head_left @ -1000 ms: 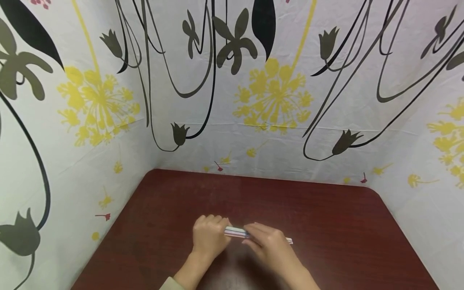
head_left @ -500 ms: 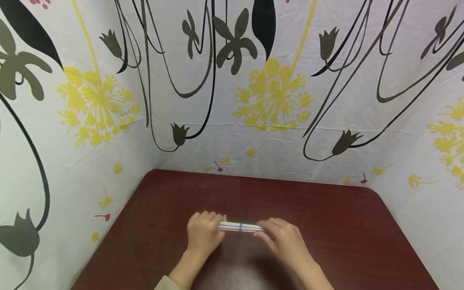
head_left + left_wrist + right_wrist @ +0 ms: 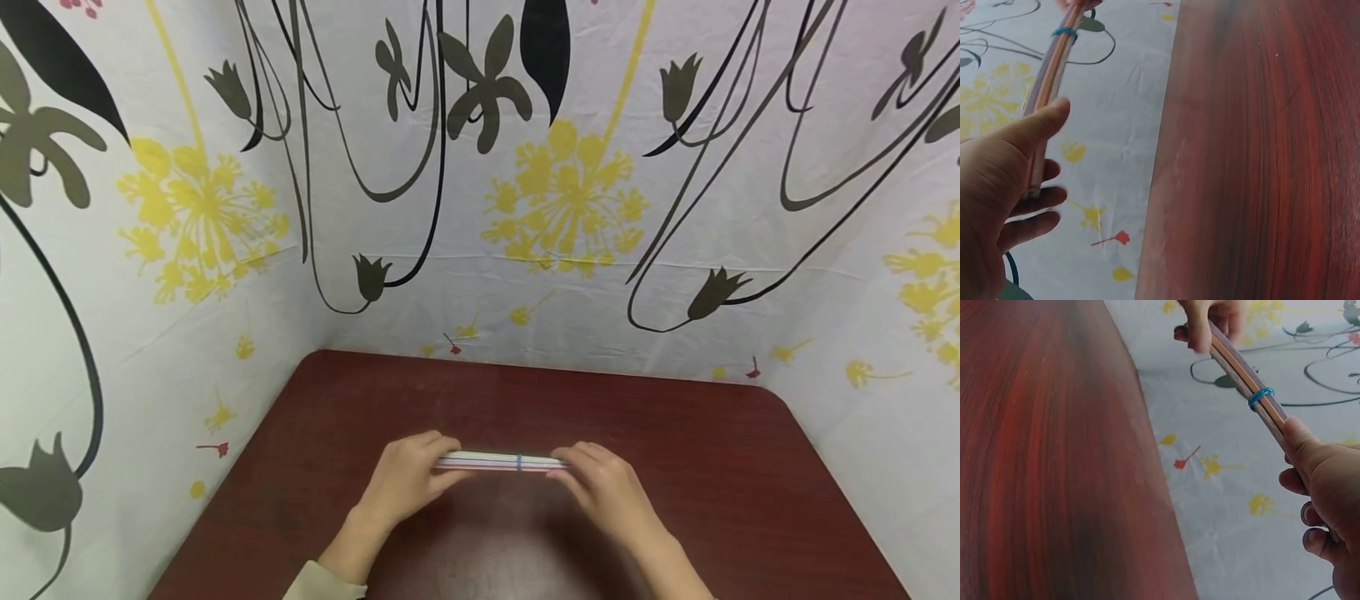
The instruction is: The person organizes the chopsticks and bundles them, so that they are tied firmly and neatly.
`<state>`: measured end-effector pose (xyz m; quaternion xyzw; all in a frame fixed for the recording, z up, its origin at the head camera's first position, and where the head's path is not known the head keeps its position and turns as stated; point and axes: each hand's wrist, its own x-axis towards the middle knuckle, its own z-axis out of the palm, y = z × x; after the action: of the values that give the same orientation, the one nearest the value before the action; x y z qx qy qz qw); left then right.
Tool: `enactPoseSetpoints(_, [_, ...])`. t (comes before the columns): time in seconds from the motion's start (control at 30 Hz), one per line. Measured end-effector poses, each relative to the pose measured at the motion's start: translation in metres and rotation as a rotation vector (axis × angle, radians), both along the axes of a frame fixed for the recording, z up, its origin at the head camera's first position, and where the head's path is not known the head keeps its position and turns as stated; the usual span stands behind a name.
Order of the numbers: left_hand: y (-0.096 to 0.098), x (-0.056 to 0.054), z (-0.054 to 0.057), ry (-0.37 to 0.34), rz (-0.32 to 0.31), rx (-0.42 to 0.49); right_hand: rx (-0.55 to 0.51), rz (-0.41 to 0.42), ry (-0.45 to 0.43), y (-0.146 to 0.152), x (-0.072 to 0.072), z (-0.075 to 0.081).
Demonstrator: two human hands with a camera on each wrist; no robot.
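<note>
A bundle of slim, straight, pale coloured sticks (image 3: 480,461) is held level above the table between both hands. A blue band (image 3: 1260,398), looking like a rubber band, circles it nearer the right hand. My left hand (image 3: 408,479) pinches the left end between thumb and fingers; in the left wrist view the thumb lies along the sticks, with the other fingers behind. My right hand (image 3: 603,492) grips the right end, thumb on the near side. Purple and orange sticks show in the wrist views. Both ends of the bundle are covered by the hands in the head view.
A dark red wood-grain table (image 3: 525,400) with rounded far corners lies below the hands. White cloth (image 3: 570,317) printed with flowers and stems hangs close behind it and along both sides.
The hands have moved apart, the left one leftward and the right one rightward along the bundle. More of the sticks and the blue band now show. The left hand has turned its thumb toward the near side.
</note>
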<state>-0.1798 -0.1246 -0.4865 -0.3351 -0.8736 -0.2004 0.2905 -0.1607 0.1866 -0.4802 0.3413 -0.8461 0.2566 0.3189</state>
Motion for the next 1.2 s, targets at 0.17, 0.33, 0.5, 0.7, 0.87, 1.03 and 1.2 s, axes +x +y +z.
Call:
enactPoseSetpoints(0.17, [-0.006, -0.004, 0.000, -0.089, -0.048, -0.007, -0.029, 0.059, -0.044, 0.009, -0.007, -0.006])
enactPoseSetpoints(0.33, [-0.011, -0.012, 0.003, -0.106, -0.029, -0.087, 0.009, 0.065, -0.040, 0.017, -0.016, -0.005])
enactPoseSetpoints(0.5, [-0.009, -0.023, 0.001, -0.077, 0.010, -0.170, 0.046, 0.051, -0.019, 0.019, -0.027, -0.013])
enactPoseSetpoints(0.7, [-0.006, -0.035, -0.015, -0.149, 0.054, -0.167, 0.093, 0.018, -0.044, 0.021, -0.044, -0.034])
enactPoseSetpoints(0.87, [-0.004, -0.044, -0.032, -0.215, 0.064, -0.171, 0.129, -0.024, -0.142, 0.022, -0.055, -0.052])
enactPoseSetpoints(1.03, [-0.001, -0.050, -0.048, -0.238, 0.108, -0.254, 0.166, -0.076, -0.235, 0.020, -0.060, -0.067])
enactPoseSetpoints(1.2, [0.005, -0.053, -0.059, -0.248, 0.152, -0.300, 0.200, -0.141, -0.244, 0.018, -0.062, -0.075])
